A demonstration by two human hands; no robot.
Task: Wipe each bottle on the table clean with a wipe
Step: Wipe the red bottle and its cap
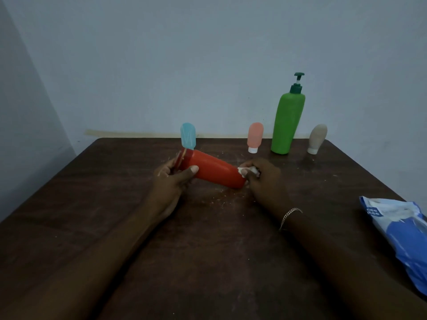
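Both hands hold a red bottle sideways over the middle of the bench, a wipe pressed to its base end.

The left hand [172, 179] has its grip closed round the capped end of the red bottle [213, 170], thumb across the front; the right hand [262, 177] has its grip pinched shut on a crumpled white wipe [248, 171] against the bottle's other end. The bottle lies tilted, its cap end higher and to the left. White crumbs speckle the dark wooden bench [92, 204] beneath. Behind stand a blue tube [188, 135], a pink tube [254, 137], a tall green pump bottle [287, 121] and a beige tube [317, 139], all upright near the far edge. A blue-and-white wipes packet [402, 239] lies at the right edge. A bracelet [290, 215] circles the right wrist.
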